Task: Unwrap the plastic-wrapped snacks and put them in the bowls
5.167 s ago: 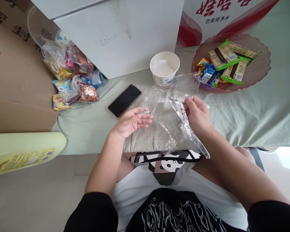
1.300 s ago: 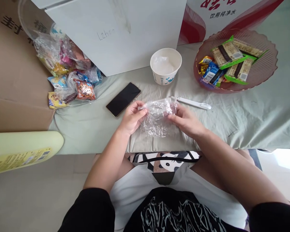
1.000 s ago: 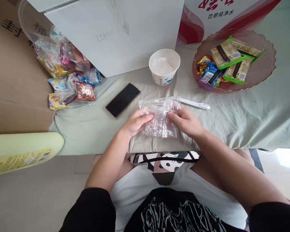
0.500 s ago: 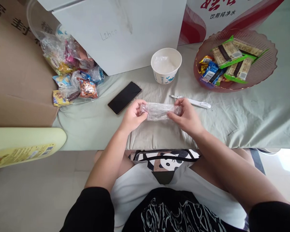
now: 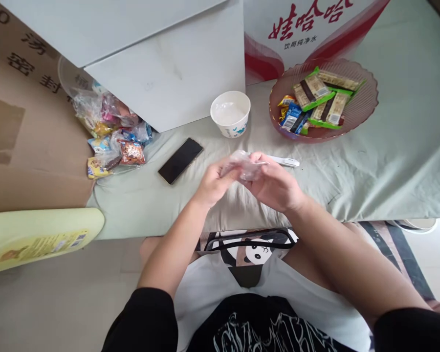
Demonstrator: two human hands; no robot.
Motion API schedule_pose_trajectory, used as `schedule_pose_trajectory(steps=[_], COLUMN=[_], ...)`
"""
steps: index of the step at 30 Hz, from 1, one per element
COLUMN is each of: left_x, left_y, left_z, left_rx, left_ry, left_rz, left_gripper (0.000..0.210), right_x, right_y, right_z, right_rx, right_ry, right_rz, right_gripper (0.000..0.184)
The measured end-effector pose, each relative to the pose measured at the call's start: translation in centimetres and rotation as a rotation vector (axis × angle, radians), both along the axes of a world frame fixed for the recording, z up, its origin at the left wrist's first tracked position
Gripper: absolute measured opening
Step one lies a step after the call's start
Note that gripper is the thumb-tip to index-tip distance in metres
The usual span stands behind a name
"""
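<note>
Both my hands meet over the cloth-covered table [image 5: 139, 210], around a crumpled piece of clear plastic wrap [image 5: 247, 166]. My left hand [image 5: 216, 181] pinches the wrap's left side between thumb and fingers. On its other side, my right hand [image 5: 276, 183] is closed around the wrap, palm partly turned up. Just behind my right hand lies a white utility-knife-like tool [image 5: 288, 161], its left end hidden by the fingers. A paper cup [image 5: 234, 129] with clear film inside stands beyond my hands. Left of them lies a dark-screened phone [image 5: 181, 160].
A pink scalloped bowl [image 5: 368, 105] holds wrapped snack bars and small packets. Snack packets [image 5: 132, 151] and plastic bags lie at left by a cardboard box [image 5: 33, 151]. White boxes [image 5: 190, 78] stand at the back. A yellow-green container [image 5: 44, 234] is at the left edge.
The wrap was stretched lengthwise between my hands; now it is bunched up and my hands are close together. My right hand has turned palm up, and the camera view has shifted.
</note>
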State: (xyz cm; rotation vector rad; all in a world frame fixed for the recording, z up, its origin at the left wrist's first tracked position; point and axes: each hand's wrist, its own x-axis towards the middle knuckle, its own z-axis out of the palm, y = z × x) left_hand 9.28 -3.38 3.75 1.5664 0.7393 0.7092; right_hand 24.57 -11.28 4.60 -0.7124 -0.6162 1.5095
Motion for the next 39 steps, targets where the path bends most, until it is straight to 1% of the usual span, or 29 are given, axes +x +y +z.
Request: schedule_pose_trajectory(steps=[2,3,4,6,7,9,11,12,14,15,16,17,18,19,20,21,22,23,24,26,28,29,30,31,32,34,36,39], left_x=[0.2,0.4,0.8,2.3,3.5,6.3,9.3,10.6,12.8,13.5,13.9,13.8,13.3,12.2,10.6,8.5,5.9,2.9,-0.4,-7.3,-13.7,-16.3,-18.4,-20.1,-21.2,-22.1,-21.7,-20.6], left_y=[2.7,4.5,6.4,10.0,11.5,13.7,15.1,15.7,16.7,17.2,17.7,18.1,18.3,18.2,17.9,17.3,16.6,15.7,14.9,13.8,13.6,13.9,14.2,14.6,14.9,15.0,14.4,12.4], left_z=[0.8,1.4,2.2,3.8,4.5,5.3,5.3,5.2,4.9,4.9,5.0,5.2,5.4,5.7,5.8,5.8,5.7,5.4,4.9,3.4,1.9,1.1,0.5,0.0,-0.3,-0.6,-0.5,-0.2], left_rx=[0.206,0.353,0.499,0.694,0.742,0.784,0.760,0.705,0.531,0.433,0.354,0.321,0.332,0.372,0.430,0.499,0.551,0.607,0.648,0.677,0.670,0.656,0.629,0.598,0.575,0.565,0.612,0.672], left_ry=[0.060,0.127,0.207,0.362,0.483,0.771,1.036,1.173,1.393,1.439,1.414,1.315,1.174,1.023,0.879,0.759,0.690,0.591,0.538,0.543,0.644,0.690,0.717,0.740,0.752,0.755,0.753,0.770], left_rz=[0.212,0.321,0.395,0.460,0.447,0.359,0.218,0.123,-0.097,-0.191,-0.254,-0.269,-0.239,-0.182,-0.112,-0.036,0.027,0.113,0.190,0.360,0.616,0.743,0.809,0.837,0.838,0.794,0.741,0.687], left_gripper=[0.039,0.033,0.026,0.017,0.020,0.024,0.023,0.022,0.020,0.020,0.020,0.021,0.022,0.022,0.022,0.021,0.018,0.013,0.010,0.008,0.020,0.032,0.043,0.052,0.058,0.060,0.053,0.044], right_x=[0.9,1.3,1.7,2.1,2.2,2.2,2.3,2.4,2.8,3.0,3.2,3.4,3.5,3.6,3.6,3.5,3.4,3.1,2.8,2.1,1.3,0.9,0.5,0.2,-0.1,-0.3,-0.4,-0.1], right_y=[0.3,0.5,0.7,0.9,1.0,1.2,1.3,1.4,1.5,1.5,1.5,1.5,1.4,1.3,1.3,1.2,1.1,1.0,1.0,0.9,0.8,0.8,0.8,0.8,0.8,0.7,0.7,0.5], right_z=[0.3,0.4,0.4,0.3,0.2,0.1,0.1,0.0,0.0,-0.1,-0.1,-0.2,-0.3,-0.3,-0.4,-0.5,-0.6,-0.7,-0.8,-1.1,-1.6,-1.8,-2.1,-2.4,-2.7,-3.1,-3.4,-3.5], right_rx=[-0.040,-0.061,-0.082,-0.116,-0.126,-0.137,-0.140,-0.144,-0.153,-0.156,-0.160,-0.165,-0.170,-0.178,-0.188,-0.199,-0.209,-0.221,-0.236,-0.268,-0.293,-0.300,-0.304,-0.303,-0.297,-0.268,-0.236,-0.228], right_ry=[0.014,-0.004,-0.026,-0.058,-0.068,-0.085,-0.116,-0.134,-0.164,-0.177,-0.191,-0.207,-0.223,-0.239,-0.253,-0.265,-0.276,-0.289,-0.305,-0.346,-0.391,-0.412,-0.437,-0.467,-0.500,-0.571,-0.621,-0.627], right_rz=[-0.077,-0.123,-0.160,-0.193,-0.197,-0.196,-0.198,-0.197,-0.189,-0.187,-0.188,-0.193,-0.202,-0.213,-0.223,-0.230,-0.236,-0.239,-0.240,-0.234,-0.212,-0.198,-0.185,-0.174,-0.169,-0.171,-0.171,-0.165], right_gripper=[0.029,0.028,0.026,0.025,0.025,0.025,0.025,0.026,0.026,0.026,0.025,0.025,0.024,0.023,0.023,0.022,0.021,0.021,0.020,0.019,0.019,0.020,0.021,0.022,0.022,0.023,0.023,0.025])
